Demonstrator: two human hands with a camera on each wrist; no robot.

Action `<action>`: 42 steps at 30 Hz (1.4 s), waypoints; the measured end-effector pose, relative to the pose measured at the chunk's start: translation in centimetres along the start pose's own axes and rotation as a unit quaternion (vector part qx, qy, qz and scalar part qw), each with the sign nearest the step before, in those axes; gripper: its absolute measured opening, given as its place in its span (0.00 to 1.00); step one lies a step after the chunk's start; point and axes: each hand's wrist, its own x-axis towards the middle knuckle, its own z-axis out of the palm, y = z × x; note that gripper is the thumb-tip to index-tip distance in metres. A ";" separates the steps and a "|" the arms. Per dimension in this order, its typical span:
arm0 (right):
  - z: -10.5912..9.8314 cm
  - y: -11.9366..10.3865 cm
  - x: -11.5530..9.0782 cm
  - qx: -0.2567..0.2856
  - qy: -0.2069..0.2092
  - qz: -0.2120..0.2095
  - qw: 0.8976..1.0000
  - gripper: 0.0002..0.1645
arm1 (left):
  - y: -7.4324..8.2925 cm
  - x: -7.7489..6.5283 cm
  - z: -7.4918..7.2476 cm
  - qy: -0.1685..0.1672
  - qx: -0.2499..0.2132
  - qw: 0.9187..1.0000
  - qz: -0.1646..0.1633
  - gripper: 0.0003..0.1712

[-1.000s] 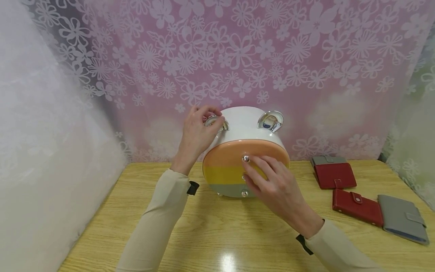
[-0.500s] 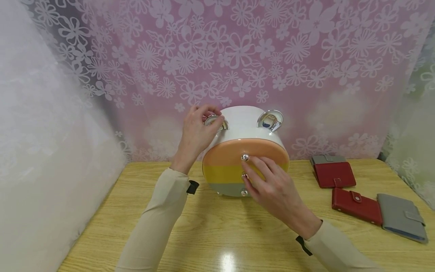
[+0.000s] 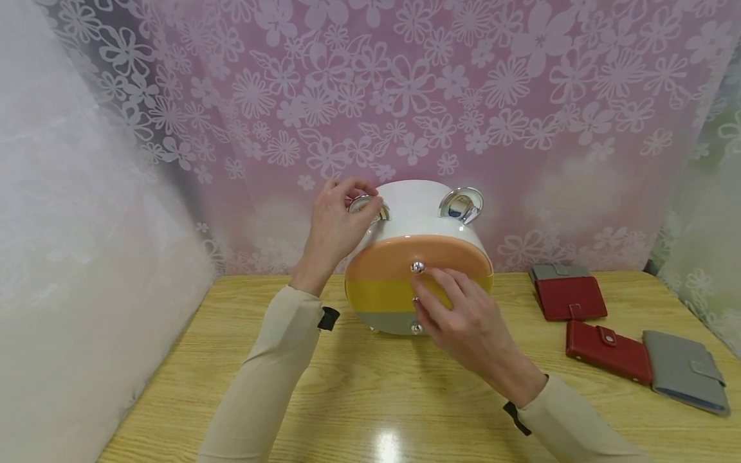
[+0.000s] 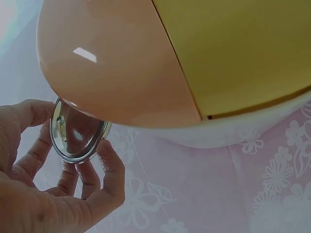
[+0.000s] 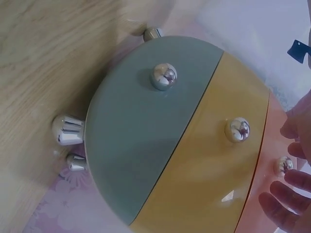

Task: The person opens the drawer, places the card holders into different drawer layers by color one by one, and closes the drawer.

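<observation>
A round white box (image 3: 413,199), shaped like an alarm clock, stands on the table with orange, yellow and grey-green bands across its front. Silver knobs run down the bands. At its upper left, my left hand (image 3: 338,215) holds a shiny silver bell-shaped ear (image 4: 77,133) between thumb and fingers. The matching right ear (image 3: 461,204) is untouched. My right hand (image 3: 469,318) is at the front, fingertips around the top knob (image 5: 283,166) on the orange band. Lower down, the yellow band's knob (image 5: 238,129) and the grey-green band's knob (image 5: 164,76) show plainly in the right wrist view.
Right of the box lie two red wallets, one upper (image 3: 570,299) and one lower (image 3: 608,352). A grey wallet (image 3: 686,372) lies beside the lower one, another grey one (image 3: 560,272) behind the upper. Flowered pink cloth (image 3: 370,96) hangs behind the wooden table (image 3: 243,366).
Both hands stay almost where they were. The box front and its top knob sit very slightly higher in the head view, and the right fingers have shifted a little around the knob.
</observation>
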 end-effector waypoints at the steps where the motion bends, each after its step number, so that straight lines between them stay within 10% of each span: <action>1: 0.0 -0.1 -0.1 -0.001 -0.001 -0.002 1.000 0.18 | 0.0 0.0 0.0 0.000 0.000 1.000 -0.001 0.08; 17: 0.2 -0.3 -1.6 0.002 -0.117 -0.021 0.993 0.11 | 0.0 0.0 0.1 0.003 0.001 1.000 -0.001 0.08; 24: 1.0 -0.2 -2.0 -0.004 -0.105 -0.039 0.994 0.24 | -0.1 0.0 0.1 0.006 0.000 1.000 0.001 0.08; 32: 1.8 -0.4 -2.4 -0.017 -0.115 -0.029 0.993 0.09 | 0.0 -0.1 0.1 0.004 -0.002 1.000 -0.002 0.08; 37: 2.1 -0.7 -2.3 -0.020 -0.118 -0.019 0.993 0.24 | -0.1 -0.1 0.1 0.005 -0.003 1.000 -0.002 0.08; 42: 2.1 -0.9 -2.1 -0.023 -0.130 -0.003 0.991 0.09 | -0.1 -0.1 0.1 0.004 -0.005 1.000 -0.004 0.08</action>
